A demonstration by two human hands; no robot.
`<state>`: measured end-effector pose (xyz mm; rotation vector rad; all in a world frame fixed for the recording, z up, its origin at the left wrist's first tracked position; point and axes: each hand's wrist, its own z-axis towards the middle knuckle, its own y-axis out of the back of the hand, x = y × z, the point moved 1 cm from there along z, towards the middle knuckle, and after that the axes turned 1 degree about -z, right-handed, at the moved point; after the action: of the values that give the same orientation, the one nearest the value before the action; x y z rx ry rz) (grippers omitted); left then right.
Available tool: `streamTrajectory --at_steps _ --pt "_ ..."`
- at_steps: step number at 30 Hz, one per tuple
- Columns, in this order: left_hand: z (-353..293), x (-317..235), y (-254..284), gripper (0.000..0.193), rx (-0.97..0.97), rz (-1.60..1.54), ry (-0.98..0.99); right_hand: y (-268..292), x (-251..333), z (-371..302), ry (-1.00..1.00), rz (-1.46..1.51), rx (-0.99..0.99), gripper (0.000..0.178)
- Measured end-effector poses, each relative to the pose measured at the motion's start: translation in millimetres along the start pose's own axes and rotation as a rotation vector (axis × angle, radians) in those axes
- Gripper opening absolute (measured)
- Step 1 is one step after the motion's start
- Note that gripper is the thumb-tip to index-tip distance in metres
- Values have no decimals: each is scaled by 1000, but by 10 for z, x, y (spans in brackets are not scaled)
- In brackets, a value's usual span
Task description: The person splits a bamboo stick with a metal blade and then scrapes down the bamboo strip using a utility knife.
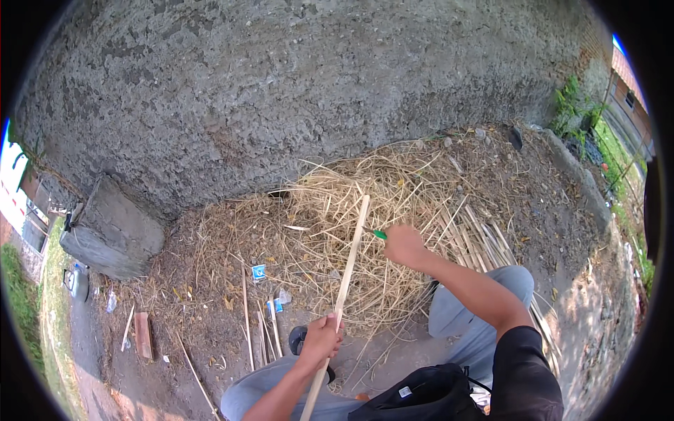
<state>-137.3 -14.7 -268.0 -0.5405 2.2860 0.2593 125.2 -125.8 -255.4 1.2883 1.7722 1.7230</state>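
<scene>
A long, pale bamboo strip (353, 256) runs from beside my lap up and away, slightly tilted to the right. My left hand (321, 342) is wrapped round its lower part, between my knees. My right hand (404, 247) is closed on a knife (380, 234) with a green handle, near the strip's far end. The short blade points left and meets or nearly meets the strip; whether they touch I cannot tell. Under both lies a wide heap of thin, curly bamboo shavings (393, 295).
A rough grey wall (316, 84) rises behind the heap. Cut strips (484, 242) lie bundled by my right knee, and a few loose strips (247, 316) by my left. A concrete block (116, 231), a reddish brick (143, 337) and a blue packet (259, 272) are on the left.
</scene>
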Motion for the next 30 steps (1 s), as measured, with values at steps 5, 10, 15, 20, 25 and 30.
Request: streamTrajectory --at_steps 5,10,15,20,25,30 --pt "64 -76 -177 35 40 -130 -28 -253 300 -680 296 -88 -140 15" --pt "155 -71 -261 37 11 -65 -98 -368 341 -765 308 -140 -157 11" --pt "-56 45 -465 40 -175 561 -459 -418 55 -437 127 -200 -214 12" --pt "-295 234 -478 42 -65 598 -532 -401 -654 51 43 -282 -236 14" --pt "-387 387 -353 41 -13 597 -374 -494 -931 446 -74 -248 -220 15" --pt "-101 531 -288 41 -42 546 -288 -700 -869 694 4 -268 -204 16"
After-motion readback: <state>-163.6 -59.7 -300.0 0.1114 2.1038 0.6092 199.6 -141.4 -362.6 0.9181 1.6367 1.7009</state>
